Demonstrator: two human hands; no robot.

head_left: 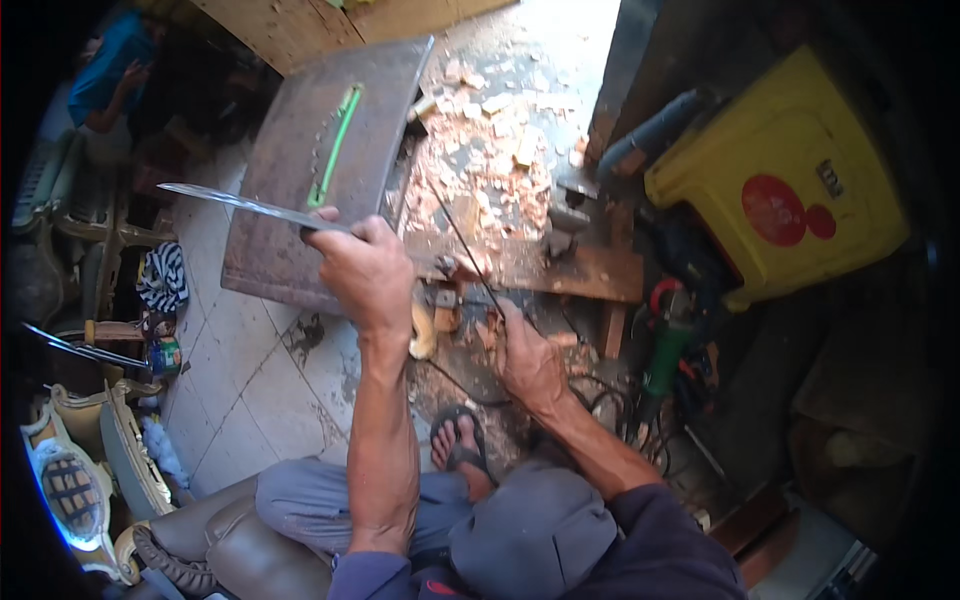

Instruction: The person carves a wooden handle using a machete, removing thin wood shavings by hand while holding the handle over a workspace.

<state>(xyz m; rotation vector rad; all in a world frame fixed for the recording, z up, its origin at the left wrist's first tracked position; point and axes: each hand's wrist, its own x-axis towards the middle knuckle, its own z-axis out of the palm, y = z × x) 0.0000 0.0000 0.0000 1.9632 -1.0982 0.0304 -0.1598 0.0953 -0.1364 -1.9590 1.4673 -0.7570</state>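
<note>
one long metal blade (250, 205) is clasped in my left hand (366, 275), one thin rod (468, 247) in my right hand (527, 362).

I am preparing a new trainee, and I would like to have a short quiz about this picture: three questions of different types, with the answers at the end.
1. Multiple choice. What colour is the long strip on the dark brown panel?
a) red
b) green
c) white

2. True or false? The right hand holds a thin dark rod.

3. Short answer. What does the left hand hold?

Key
1. b
2. True
3. A long metal blade, with its tip pointing toward the left of the picture.
</note>
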